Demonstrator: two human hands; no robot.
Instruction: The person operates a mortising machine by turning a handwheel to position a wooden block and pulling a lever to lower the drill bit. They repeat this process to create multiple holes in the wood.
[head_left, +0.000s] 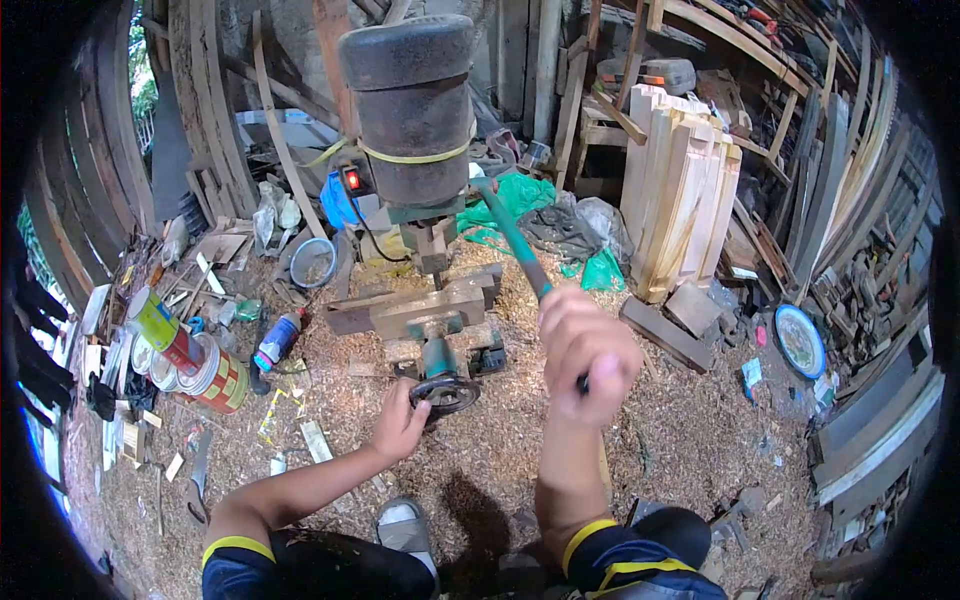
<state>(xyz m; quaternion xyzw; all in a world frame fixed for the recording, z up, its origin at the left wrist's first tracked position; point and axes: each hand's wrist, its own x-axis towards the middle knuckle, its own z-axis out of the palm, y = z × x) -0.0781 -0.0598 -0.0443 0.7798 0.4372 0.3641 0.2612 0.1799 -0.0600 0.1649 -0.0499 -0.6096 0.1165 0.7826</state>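
Note:
My right hand (590, 350) is closed round the lower end of a long green lever (515, 238) that slants up to the machine. On the rim of a dark handwheel (446, 396), my left hand (400, 420) rests with its fingers wrapped over the edge. The machine's dark motor housing (413, 130) stands upright, with a yellow band round it. Below it, a vertical bit (437, 281) meets a wooden piece (425, 309) held on the machine's bed. The bit's tip is too small to make out.
Stacked pale wooden pieces (685, 200) stand at the right, near a dark block (665, 335). Paint buckets (215, 375) and a blue bottle (278, 340) are at the left. A blue-rimmed basin (800, 341) lies far right. Wood shavings cover the floor (720, 430).

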